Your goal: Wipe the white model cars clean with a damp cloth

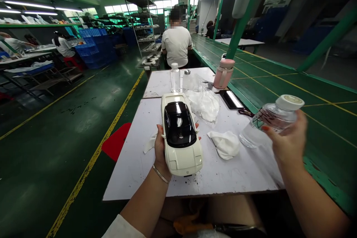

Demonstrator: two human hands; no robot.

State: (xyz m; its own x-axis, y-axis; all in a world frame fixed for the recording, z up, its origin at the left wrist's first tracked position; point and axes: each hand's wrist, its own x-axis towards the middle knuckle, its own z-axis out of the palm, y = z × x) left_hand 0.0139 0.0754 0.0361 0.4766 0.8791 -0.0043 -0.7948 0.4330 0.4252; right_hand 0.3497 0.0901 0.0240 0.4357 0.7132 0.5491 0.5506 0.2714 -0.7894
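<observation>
Your left hand (161, 151) cradles the model car (182, 134); hold it steady while your right hand (291, 143) grips the tilted bottle (266, 119).

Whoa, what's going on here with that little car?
A person sitting at a white table is holding a white model car in their left hand, with its nose pointing toward them. Their right hand grips a tilted clear bottle with its white cap on. A crumpled white cloth lies on the table between the car and that bottle.
</observation>
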